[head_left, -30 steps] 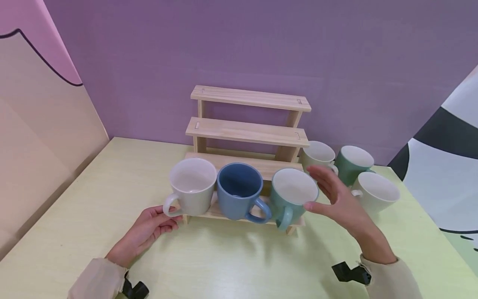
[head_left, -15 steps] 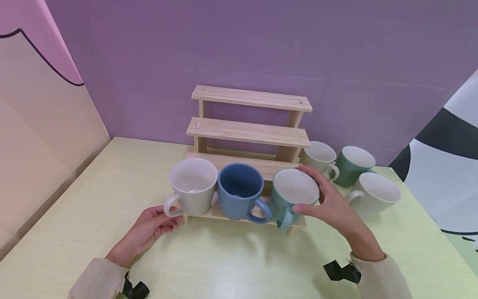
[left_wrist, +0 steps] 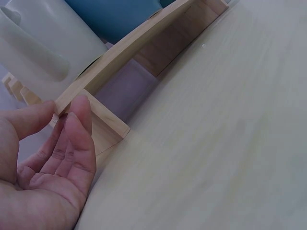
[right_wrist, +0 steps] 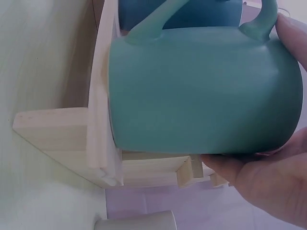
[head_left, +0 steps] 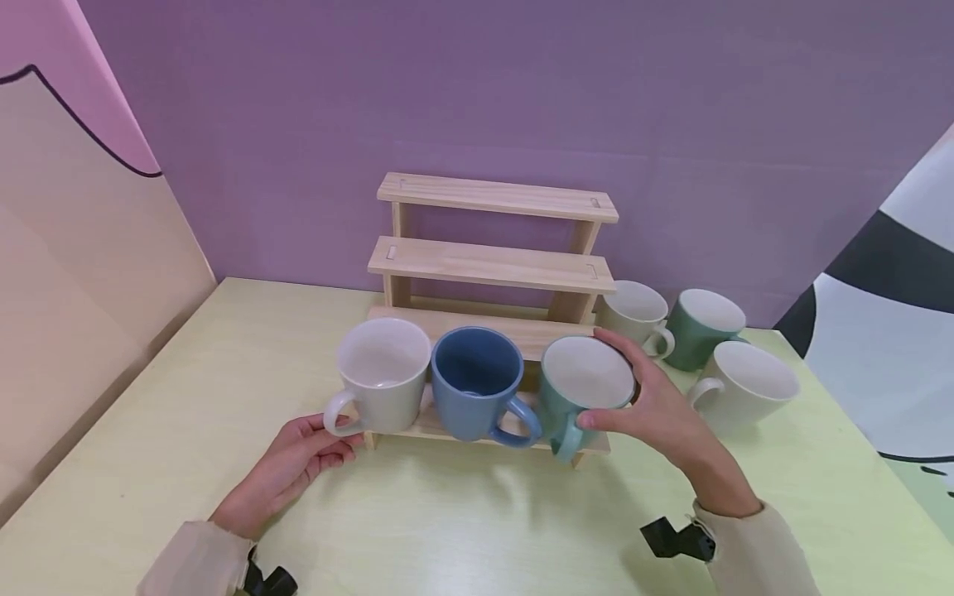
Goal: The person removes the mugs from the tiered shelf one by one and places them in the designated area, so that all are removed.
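Observation:
A stepped wooden stand [head_left: 492, 263] holds a white mug [head_left: 387, 397], a blue mug [head_left: 469, 410] and a teal mug [head_left: 561, 406] side by side on its lowest step. With thumb and fingers, my left hand [head_left: 294, 468] pinches the left end of that step; the left wrist view shows the thumb above the board [left_wrist: 115, 60] and fingertips under it. My right hand [head_left: 659, 414] grips the teal mug from the right, the thumb near its handle. In the right wrist view the teal mug's base [right_wrist: 112, 96] sits against the step.
Right of the stand, a cream mug [head_left: 626, 324], a dark green mug [head_left: 693, 338] and another white mug [head_left: 745, 401] stand on the pale table [head_left: 447, 530]. A purple wall [head_left: 298, 165] rises behind the stand.
My right hand has moved left onto the teal mug and closed around its rim. The left hand and the mugs have stayed in place.

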Tool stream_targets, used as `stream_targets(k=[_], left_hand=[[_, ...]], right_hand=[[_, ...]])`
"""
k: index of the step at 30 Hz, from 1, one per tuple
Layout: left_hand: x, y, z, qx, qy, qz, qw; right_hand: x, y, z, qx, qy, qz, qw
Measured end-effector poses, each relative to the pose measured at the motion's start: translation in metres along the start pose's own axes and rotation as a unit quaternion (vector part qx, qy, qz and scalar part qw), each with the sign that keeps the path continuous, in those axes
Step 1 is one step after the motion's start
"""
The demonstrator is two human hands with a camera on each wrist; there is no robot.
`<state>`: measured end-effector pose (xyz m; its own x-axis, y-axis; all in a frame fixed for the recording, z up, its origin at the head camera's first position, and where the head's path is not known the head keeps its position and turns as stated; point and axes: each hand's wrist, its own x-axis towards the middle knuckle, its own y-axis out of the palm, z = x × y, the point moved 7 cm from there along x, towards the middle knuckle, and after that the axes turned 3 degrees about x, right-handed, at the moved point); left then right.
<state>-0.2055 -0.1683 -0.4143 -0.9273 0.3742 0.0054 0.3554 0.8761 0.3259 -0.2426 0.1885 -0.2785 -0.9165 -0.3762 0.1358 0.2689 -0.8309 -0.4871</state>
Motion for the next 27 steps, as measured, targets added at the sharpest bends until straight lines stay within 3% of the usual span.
stream_targets(k=[10, 27], left_hand=[[-0.0016, -0.0001, -0.0022, -0.009, 0.0, -0.007, 0.9999], [-0.0014, 0.0024, -0.0006, -0.017, 0.016, 0.021, 0.9995]], right_hand=[[-0.0021, 0.0002, 0.0015, -0.011, 0.003, -0.029, 1.0], [-0.0038, -0.0038, 0.0011, -0.025, 0.006, -0.055, 0.998]])
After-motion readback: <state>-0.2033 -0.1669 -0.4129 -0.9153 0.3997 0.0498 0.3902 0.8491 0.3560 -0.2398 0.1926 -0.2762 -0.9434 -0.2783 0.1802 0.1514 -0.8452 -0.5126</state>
